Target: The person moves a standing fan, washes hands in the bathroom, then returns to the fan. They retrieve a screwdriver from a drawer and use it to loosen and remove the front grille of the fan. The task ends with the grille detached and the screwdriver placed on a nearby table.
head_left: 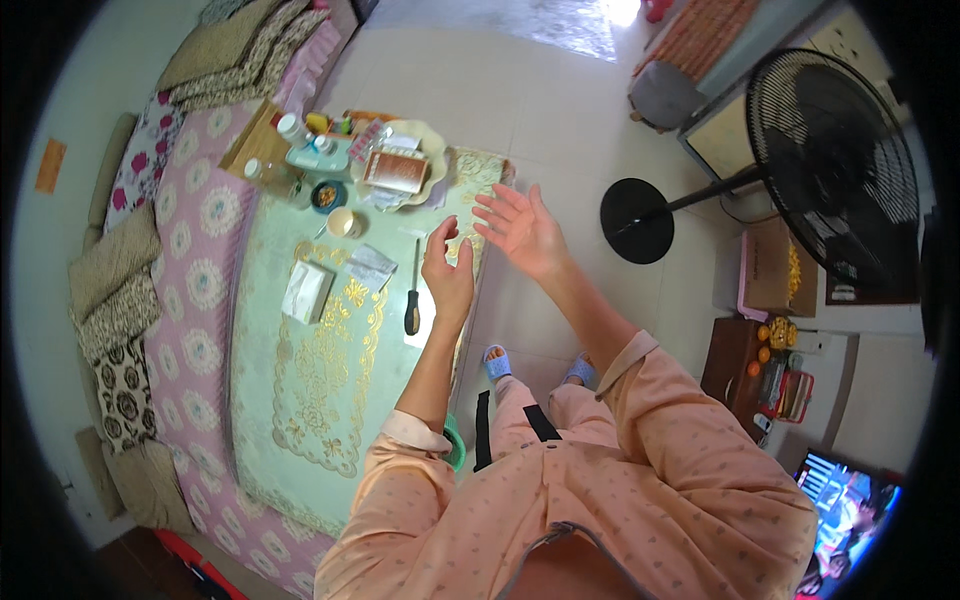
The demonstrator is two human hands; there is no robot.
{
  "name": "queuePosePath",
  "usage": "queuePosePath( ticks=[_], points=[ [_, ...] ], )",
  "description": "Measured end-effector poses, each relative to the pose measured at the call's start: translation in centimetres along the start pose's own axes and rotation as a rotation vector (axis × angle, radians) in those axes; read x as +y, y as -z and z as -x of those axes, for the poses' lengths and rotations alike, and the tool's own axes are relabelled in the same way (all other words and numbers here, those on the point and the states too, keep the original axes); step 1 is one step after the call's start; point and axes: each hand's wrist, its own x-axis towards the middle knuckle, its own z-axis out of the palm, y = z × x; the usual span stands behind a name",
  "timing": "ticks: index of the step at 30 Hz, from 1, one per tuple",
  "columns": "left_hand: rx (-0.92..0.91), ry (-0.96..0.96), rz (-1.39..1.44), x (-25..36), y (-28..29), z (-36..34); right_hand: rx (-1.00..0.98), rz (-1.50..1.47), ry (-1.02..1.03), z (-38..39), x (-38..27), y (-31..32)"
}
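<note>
My left hand point(447, 275) is raised over the right side of the table, its fingers loosely curved and apart from the thumb, with nothing visible in it. Beside it, to the left, a screwdriver point(412, 312) with a black and orange handle lies on the cover, its shaft pointing away from me. My right hand point(522, 232) hangs past the table's right edge, palm up, fingers spread, holding nothing. A small white box point(307, 292) and a crumpled grey-white packet point(370, 267) rest left of the screwdriver. Behind them stands a pale cup point(343, 223).
The table point(300, 400) has a pale green cover with gold patterns. Toward its far end are bottles point(293, 130), a dark bowl point(327, 196) and a scalloped tray point(438, 165) of boxes. A black standing fan point(638, 220) is at right; a cushioned sofa point(185, 350) runs along the left.
</note>
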Motion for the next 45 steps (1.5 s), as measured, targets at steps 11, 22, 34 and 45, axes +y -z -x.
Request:
queuePosePath(
  ticks=[11,22,34,45],
  points=[
    [-0.314,-0.493,0.189,19.2,-15.2,1.0,-0.134,0.618,0.663,14.7,-19.7,-2.0],
    [-0.760,0.187,0.706,29.2,-30.1,5.6,-0.078,0.670,0.859,26.4,-32.3,3.9],
    [-0.809,0.642,0.915,28.1,-34.5,5.8,0.306,0.581,0.712,29.8,-35.9,9.0],
    [-0.520,0.790,0.855,17.1,-28.4,7.7,0.206,0.542,0.233,21.4,-26.9,11.3]
  ],
)
